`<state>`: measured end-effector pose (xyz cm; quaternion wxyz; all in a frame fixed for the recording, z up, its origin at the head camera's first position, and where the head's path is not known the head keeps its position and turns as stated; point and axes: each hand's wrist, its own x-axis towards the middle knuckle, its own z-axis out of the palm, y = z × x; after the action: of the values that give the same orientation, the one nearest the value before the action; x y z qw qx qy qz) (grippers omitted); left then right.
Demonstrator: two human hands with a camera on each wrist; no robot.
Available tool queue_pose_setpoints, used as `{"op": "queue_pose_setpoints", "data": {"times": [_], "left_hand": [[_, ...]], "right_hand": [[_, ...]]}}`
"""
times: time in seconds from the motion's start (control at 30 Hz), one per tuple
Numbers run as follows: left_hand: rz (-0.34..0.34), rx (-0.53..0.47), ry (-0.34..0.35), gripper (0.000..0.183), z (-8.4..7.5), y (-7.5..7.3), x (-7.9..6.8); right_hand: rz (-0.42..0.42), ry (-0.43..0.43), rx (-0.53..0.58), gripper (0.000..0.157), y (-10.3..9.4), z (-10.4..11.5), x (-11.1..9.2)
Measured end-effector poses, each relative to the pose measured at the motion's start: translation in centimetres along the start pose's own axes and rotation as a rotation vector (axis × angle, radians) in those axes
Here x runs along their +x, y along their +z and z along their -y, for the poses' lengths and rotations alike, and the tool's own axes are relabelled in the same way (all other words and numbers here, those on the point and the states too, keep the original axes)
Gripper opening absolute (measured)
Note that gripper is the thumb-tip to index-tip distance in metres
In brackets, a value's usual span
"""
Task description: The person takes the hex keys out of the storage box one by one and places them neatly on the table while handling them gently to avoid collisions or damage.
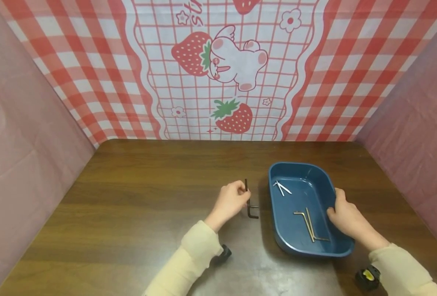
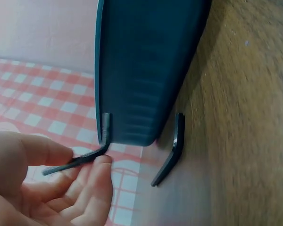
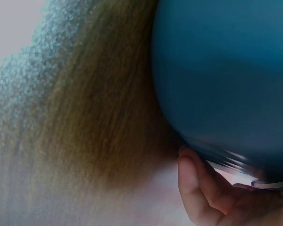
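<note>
My left hand (image 1: 232, 200) pinches a black hex key (image 2: 106, 132) between thumb and fingers, left of a blue plastic bin (image 1: 273, 205). The left wrist view shows its bent end pointing toward the bin's side wall. A second black hex key (image 2: 179, 134) lies on the table just below it. With thumb and fingers, my right hand (image 1: 353, 220) grips the bin's right rim. Inside the bin are two brass-coloured hex keys (image 1: 308, 226) toward the near end. Several small silver pieces (image 1: 283, 188), like nails or screws, lie at the far left.
The brown wooden table (image 1: 129, 205) extends left of the hands. A red and white checked cloth (image 1: 203, 102) with strawberries hangs along its back edge, and pink cloths (image 1: 414, 94) hang at both sides. Black wrist devices (image 1: 367, 278) sit below both sleeves.
</note>
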<state>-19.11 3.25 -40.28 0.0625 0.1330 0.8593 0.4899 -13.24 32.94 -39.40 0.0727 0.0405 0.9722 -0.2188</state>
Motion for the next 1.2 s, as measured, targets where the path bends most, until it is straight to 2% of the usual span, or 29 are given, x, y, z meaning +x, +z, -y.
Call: {"op": "queue_pose_setpoints", "data": {"times": [0.37, 0.53, 0.77, 1.0, 1.2], "left_hand": [[0.145, 0.178, -0.061, 0.005, 1.0, 0.2, 0.1], [0.178, 0.252, -0.084, 0.004, 1.2, 0.3, -0.1], [0.184, 0.246, -0.105, 0.013, 1.6, 0.7, 0.0], [0.166, 0.246, -0.134, 0.036, 1.5, 1.1, -0.1], [0.145, 0.263, -0.119, 0.037, 1.4, 1.2, -0.1]], "right_hand": [[0.008, 0.005, 0.000, 0.063, 0.0, -0.1, 0.0], [0.012, 0.009, 0.001, 0.064, 0.0, 0.0, 0.1], [0.025, 0.019, 0.013, 0.065, -0.1, 0.0, 0.0], [0.032, 0.032, 0.015, 0.064, -0.1, 0.1, 0.0], [0.020, 0.021, 0.015, 0.064, -0.1, 0.2, 0.0]]}}
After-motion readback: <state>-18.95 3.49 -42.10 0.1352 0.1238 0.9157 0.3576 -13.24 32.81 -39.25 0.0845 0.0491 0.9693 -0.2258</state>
